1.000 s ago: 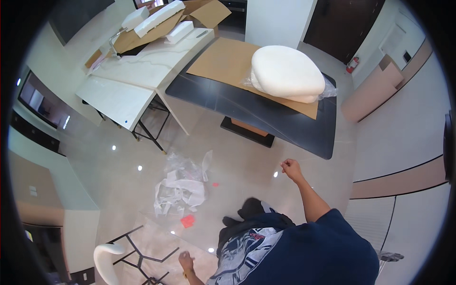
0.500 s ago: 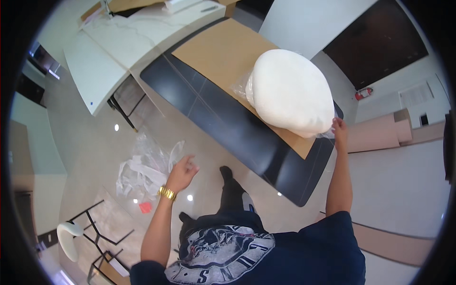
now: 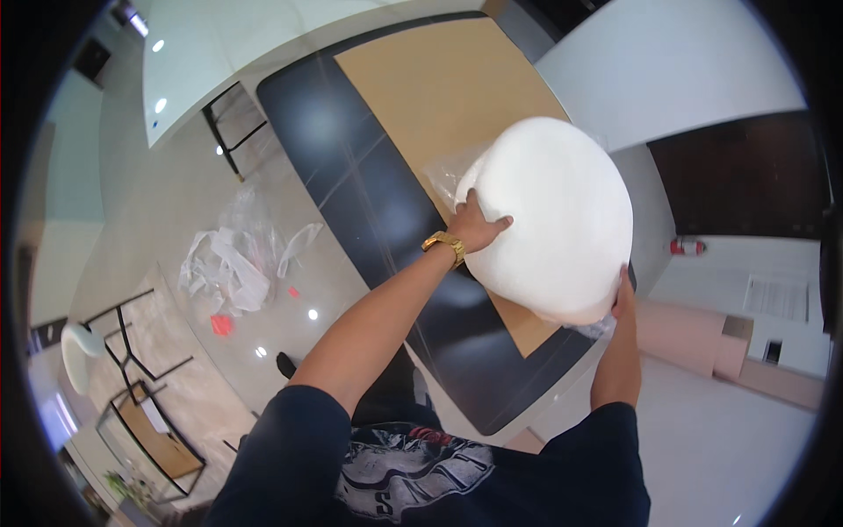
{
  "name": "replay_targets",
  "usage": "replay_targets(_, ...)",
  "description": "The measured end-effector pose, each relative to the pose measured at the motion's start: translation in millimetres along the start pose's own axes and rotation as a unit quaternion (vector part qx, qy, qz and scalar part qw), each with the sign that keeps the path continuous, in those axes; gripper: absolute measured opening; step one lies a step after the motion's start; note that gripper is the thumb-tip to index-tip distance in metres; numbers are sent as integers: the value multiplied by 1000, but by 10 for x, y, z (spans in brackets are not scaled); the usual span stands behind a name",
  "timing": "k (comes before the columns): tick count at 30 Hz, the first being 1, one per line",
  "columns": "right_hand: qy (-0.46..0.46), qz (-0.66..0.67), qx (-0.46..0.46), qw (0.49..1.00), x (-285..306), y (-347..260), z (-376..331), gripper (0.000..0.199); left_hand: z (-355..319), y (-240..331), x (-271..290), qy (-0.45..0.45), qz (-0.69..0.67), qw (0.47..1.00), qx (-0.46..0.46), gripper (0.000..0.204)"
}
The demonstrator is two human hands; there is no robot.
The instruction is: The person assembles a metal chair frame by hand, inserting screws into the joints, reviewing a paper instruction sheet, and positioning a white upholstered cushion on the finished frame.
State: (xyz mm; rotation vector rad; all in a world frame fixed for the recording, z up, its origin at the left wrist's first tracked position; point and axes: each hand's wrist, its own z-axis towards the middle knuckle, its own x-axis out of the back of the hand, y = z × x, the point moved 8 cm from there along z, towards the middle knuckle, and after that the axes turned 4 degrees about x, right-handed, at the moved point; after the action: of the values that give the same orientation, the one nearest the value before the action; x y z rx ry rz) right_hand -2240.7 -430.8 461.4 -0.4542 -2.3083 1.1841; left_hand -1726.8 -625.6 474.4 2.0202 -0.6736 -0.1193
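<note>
A large white rounded padded piece, like a chair seat or cushion, rests over a brown cardboard sheet on a dark table. My left hand grips its left edge, thumb and fingers spread over the white fabric. At the lower right edge, my right hand holds its side, with some fingers hidden behind it. Clear plastic wrap shows at the left of the padded piece, and more of it bunches underneath near my right hand.
Crumpled clear plastic and a red scrap lie on the floor at left. A white marble-look counter stands beyond the table. Black metal frames sit at lower left. A fire extinguisher is at the right wall.
My left hand has come up from over the floor onto the padded piece's left edge. My right hand stays at its lower right. The view has turned and shifted.
</note>
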Motion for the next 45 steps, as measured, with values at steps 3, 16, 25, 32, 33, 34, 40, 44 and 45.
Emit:
replay_targets(3,-17,99,46,994,-226,-61,34,82,173,-71,-6,-1,-30,999,28,118)
replay_targets(16,-38,194,127,972,-1275,-586,-2428,78,-1758,-1015,1315,78,-278,957,-31,105)
replay_targets(25,-140,130,200,961,-3574,-920,-5162,86,-4620,-2540,3062,333,-397,847,-114,73)
replay_targets(32,-436,68,121,889,-6040,44,-6784,79,-7154,-5218,4184,627,-187,756,-25,65)
replay_targets(33,-449,54,176,874,-6325,193,-6706,75,-7525,-5506,4234,646,-222,729,-33,63)
replay_targets(34,-385,-66,270,880,-6535,253,-6886,70,-7955,-5819,4270,670,-253,697,-37,61)
replay_targets(40,-568,-93,455,679,-8007,44,-9213,102,-9683,-6752,4826,597,-637,393,-287,64)
replay_targets(44,-651,-110,553,508,-8820,356,-10458,73,-10778,-8158,5106,695,-466,427,-343,56)
replay_targets(45,-689,1,562,457,-9023,432,-10699,61,-10891,-8287,5164,695,-483,411,-338,56)
